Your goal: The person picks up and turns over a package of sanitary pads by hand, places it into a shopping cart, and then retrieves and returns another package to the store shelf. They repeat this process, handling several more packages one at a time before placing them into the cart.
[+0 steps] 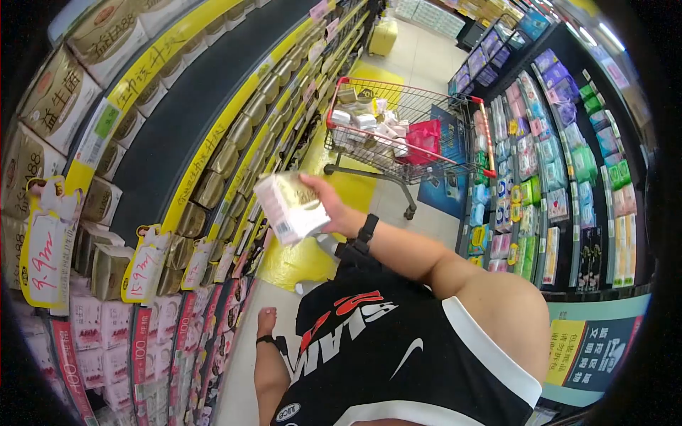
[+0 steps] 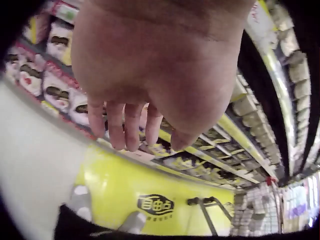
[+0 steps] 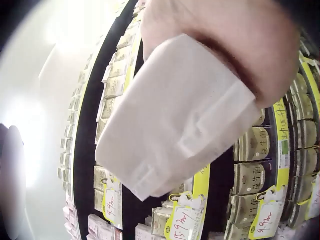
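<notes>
My right hand [image 1: 330, 206] grips a white and gold pack of sanitary pads [image 1: 290, 207], held up beside the left-hand shelf with its barcode corner downward. In the right wrist view the pack's plain pale side [image 3: 175, 110] faces the camera, and the right hand [image 3: 225, 35] lies behind its upper end, with most fingers hidden. Down by the body hangs my left hand [image 1: 266, 323], holding nothing. Its fingers [image 2: 132, 125] are loosely extended in the left wrist view, over the yellow floor area.
Ahead stands a red-handled shopping cart [image 1: 398, 128] with several packs and a pink item inside. Stocked shelves [image 1: 206, 142] with yellow edge strips and hanging price tags [image 1: 145, 263] line the left. Another stocked shelf [image 1: 540, 156] borders the right. A yellow suitcase-like box [image 1: 383, 37] stands farther along.
</notes>
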Demonstrator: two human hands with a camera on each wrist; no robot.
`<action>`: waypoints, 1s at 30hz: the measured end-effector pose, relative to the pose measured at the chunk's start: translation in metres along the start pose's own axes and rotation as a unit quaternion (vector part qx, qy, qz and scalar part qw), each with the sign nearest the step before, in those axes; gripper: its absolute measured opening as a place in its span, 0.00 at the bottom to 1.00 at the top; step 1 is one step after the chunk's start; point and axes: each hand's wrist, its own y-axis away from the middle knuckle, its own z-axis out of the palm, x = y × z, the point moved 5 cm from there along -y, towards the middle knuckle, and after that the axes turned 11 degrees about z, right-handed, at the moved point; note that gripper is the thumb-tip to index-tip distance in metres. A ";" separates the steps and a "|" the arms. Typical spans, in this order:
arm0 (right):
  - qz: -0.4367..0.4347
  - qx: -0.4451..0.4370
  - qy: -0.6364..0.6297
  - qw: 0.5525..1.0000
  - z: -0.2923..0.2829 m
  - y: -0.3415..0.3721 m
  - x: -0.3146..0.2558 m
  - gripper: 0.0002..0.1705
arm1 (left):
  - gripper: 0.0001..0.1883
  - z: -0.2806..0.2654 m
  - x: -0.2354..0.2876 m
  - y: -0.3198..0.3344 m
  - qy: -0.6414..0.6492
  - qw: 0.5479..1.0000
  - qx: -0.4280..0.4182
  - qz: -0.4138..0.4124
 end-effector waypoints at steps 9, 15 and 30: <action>-0.063 0.048 0.254 0.964 -0.001 0.002 0.017 0.24 | 0.23 -0.026 0.305 0.015 0.313 0.922 0.086 0.211; -0.147 -0.018 0.549 0.823 -0.025 0.039 0.022 0.28 | 0.49 0.030 0.426 0.087 0.369 0.874 -0.037 0.313; -0.327 0.053 0.598 0.729 -0.122 0.303 -0.089 0.56 | 0.46 0.259 0.568 0.081 0.528 0.798 -0.179 0.229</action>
